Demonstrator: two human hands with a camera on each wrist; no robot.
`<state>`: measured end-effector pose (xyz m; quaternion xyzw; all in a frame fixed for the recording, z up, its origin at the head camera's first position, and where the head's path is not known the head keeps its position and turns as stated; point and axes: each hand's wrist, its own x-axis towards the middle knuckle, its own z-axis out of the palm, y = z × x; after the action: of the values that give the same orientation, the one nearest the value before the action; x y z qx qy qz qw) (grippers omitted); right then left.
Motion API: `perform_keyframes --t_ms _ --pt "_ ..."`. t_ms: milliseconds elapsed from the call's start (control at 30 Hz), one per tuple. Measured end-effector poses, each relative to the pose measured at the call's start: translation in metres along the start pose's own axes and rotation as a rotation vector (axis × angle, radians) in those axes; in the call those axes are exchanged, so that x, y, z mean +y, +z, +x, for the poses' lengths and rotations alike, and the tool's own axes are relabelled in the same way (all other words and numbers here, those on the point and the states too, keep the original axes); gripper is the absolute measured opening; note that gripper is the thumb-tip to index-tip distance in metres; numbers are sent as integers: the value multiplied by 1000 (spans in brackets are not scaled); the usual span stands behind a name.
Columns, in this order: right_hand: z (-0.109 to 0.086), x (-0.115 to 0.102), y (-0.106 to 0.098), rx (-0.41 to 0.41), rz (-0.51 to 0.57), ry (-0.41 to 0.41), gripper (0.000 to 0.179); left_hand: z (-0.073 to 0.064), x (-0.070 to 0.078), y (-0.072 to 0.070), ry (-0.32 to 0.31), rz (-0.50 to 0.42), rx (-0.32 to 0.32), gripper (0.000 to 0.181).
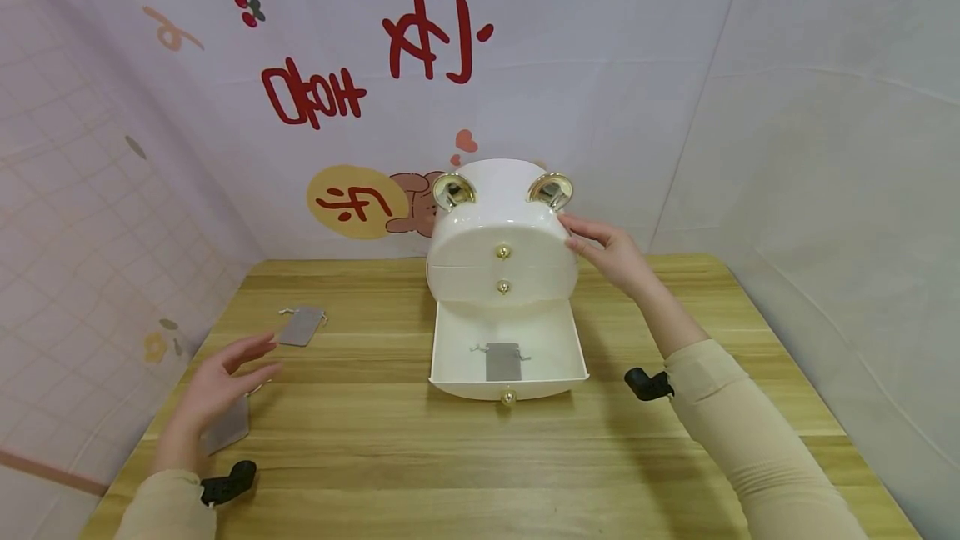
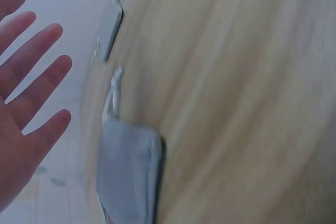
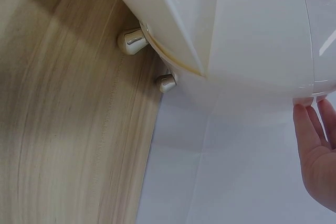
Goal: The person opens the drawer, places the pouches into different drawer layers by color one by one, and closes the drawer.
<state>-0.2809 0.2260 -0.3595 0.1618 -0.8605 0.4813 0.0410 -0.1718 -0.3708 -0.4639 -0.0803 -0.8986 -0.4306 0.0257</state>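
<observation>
A white rounded storage box (image 1: 498,223) with gold ear-like pieces on top stands at the back of the table. Its bottom drawer (image 1: 450,357) is pulled out, and a grey drawstring pouch (image 1: 503,362) lies in it. My right hand (image 1: 611,252) touches the box's right upper side with its fingertips, which also shows in the right wrist view (image 3: 320,150). Over the table's left side, my left hand (image 1: 217,386) hovers with spread fingers and holds nothing. Beneath it lies a second grey pouch (image 2: 128,169), partly hidden in the head view. A third grey pouch (image 1: 302,326) lies farther back.
Two upper drawers with gold knobs (image 1: 503,287) are closed. Gold feet (image 3: 134,41) support the box on the wooden table (image 1: 360,448). White printed cloth (image 1: 600,65) hangs right behind the table and along both sides.
</observation>
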Motion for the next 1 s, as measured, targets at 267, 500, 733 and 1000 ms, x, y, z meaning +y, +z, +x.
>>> perform_keyframes --t_ms 267,500,733,1000 --pt "1 1 0 3 -3 -4 47 -11 -12 -6 -30 13 -45 61" --pt "1 0 0 7 -4 -5 47 -17 -18 -9 -119 -2 -90 65" --pt "1 1 0 6 -1 -3 48 -20 -32 -6 -94 -102 -72 54" --pt "0 2 0 5 -5 -11 47 -24 -34 -4 -135 -169 -45 49"
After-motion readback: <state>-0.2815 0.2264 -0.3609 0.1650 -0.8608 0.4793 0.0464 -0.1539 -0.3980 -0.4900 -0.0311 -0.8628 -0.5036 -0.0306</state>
